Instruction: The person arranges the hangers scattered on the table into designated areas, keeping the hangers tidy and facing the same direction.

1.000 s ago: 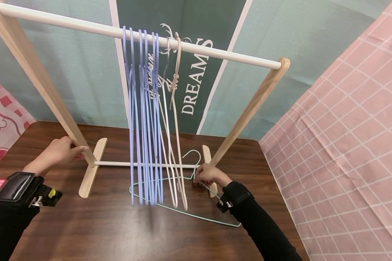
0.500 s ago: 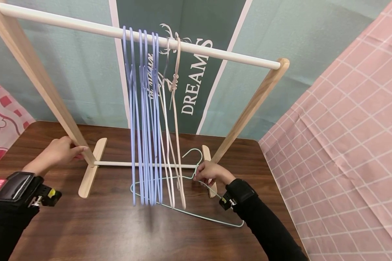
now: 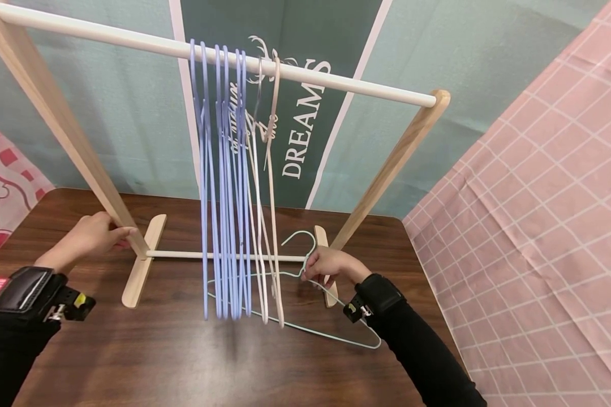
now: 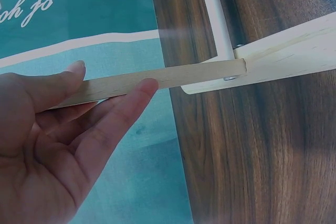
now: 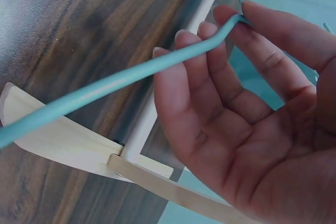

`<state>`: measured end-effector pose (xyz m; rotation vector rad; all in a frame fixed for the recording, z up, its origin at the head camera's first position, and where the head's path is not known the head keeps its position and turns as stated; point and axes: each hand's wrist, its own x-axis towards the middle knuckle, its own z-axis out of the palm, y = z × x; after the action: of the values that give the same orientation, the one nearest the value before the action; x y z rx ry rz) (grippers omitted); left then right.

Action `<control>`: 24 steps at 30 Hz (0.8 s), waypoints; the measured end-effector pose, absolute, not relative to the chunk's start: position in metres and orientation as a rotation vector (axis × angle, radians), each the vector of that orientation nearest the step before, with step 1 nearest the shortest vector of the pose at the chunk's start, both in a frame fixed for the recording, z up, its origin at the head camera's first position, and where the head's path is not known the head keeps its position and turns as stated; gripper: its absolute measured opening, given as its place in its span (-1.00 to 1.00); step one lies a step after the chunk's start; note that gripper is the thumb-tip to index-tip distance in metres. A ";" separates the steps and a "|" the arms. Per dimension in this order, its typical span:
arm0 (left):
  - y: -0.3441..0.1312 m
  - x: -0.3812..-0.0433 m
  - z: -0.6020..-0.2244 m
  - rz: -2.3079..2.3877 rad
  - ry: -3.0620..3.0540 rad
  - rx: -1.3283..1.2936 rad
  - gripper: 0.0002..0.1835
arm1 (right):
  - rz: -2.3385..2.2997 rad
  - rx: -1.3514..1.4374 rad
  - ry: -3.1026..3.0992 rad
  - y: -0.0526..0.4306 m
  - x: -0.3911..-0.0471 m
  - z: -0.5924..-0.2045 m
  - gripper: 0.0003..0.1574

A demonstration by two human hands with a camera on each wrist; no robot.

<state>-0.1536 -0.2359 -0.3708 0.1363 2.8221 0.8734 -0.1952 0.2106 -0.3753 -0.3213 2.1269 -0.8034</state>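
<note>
My left hand [image 3: 95, 234] grips the slanted left wooden upright [image 3: 71, 124] of a clothes rack, low down. In the left wrist view the thumb lies on one side of this bar and the fingers on the other. Behind the right end of the rack, my right hand [image 3: 333, 265] pinches a mint-green wire hanger [image 3: 331, 337] just below its hook. The right wrist view shows thumb and index finger at the bend of the mint hanger [image 5: 115, 80], other fingers behind the wire. Its hook points up and left; part of its left side passes behind the hanging hangers.
Several blue hangers [image 3: 235, 308], a white hanger [image 3: 263, 308] and a beige hanger [image 3: 272, 203] hang from the white top rail [image 3: 366, 87]. A thin lower rail [image 3: 178, 255] joins the wooden feet. Fabric backdrops surround the brown table [image 3: 173, 362].
My right hand has shifted slightly right and up with the mint hanger, whose lower right corner has risen a little. The hanging hangers sway slightly. My left hand stays put.
</note>
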 end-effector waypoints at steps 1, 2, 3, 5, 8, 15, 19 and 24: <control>-0.236 -0.154 -0.371 0.873 2.822 0.136 -0.58 | -0.803 -0.329 2.118 0.211 -0.195 -0.374 -0.79; -0.236 -0.153 -0.370 0.873 2.823 0.136 -0.58 | -0.804 -0.336 2.108 0.211 -0.196 -0.372 -0.80; -0.236 -0.153 -0.370 0.870 2.825 0.138 -0.58 | -0.802 -0.343 2.100 0.211 -0.196 -0.371 -0.81; -0.236 -0.153 -0.370 0.872 2.822 0.138 -0.58 | -0.801 -0.348 2.081 0.211 -0.197 -0.368 -0.84; -0.236 -0.153 -0.370 0.867 2.820 0.142 -0.58 | -0.803 -0.354 2.070 0.212 -0.197 -0.366 -0.88; -0.238 -0.154 -0.372 0.867 2.817 0.142 -0.58 | -0.790 -0.371 2.083 0.211 -0.197 -0.360 -0.85; -0.238 -0.154 -0.372 0.869 2.816 0.136 -0.57 | -0.792 -0.390 2.080 0.210 -0.196 -0.353 -0.87; -0.238 -0.154 -0.372 0.875 2.814 0.127 -0.57 | -0.798 -0.404 2.074 0.209 -0.194 -0.343 -0.84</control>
<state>-0.1538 -0.2382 -0.3724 0.1268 2.8139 0.8753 -0.1937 0.2089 -0.3428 -0.4038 2.0737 -0.7981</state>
